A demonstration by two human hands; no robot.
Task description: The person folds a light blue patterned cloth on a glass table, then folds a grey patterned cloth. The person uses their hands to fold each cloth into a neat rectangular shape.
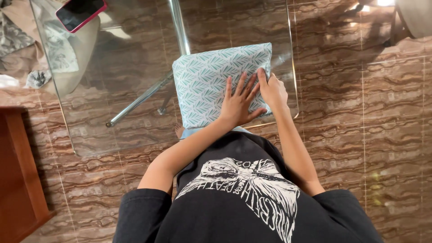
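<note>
While both hands press flat, fingers spread, left hand (238, 101) beside right hand (271, 90), one folded leaf-print cloth (207, 81) lies at the glass tabletop's (135, 54) near right corner; one phone (81, 12) sits far left.

One folded cloth (211, 81) with a teal leaf print lies near the front edge of the glass table (135, 54), towards its right corner. Two hands rest on it: the left hand (238, 103) flat with fingers spread, the right hand (272, 90) at the cloth's right edge. One phone (81, 12) in a pink case sits by the table's far left corner.
</note>
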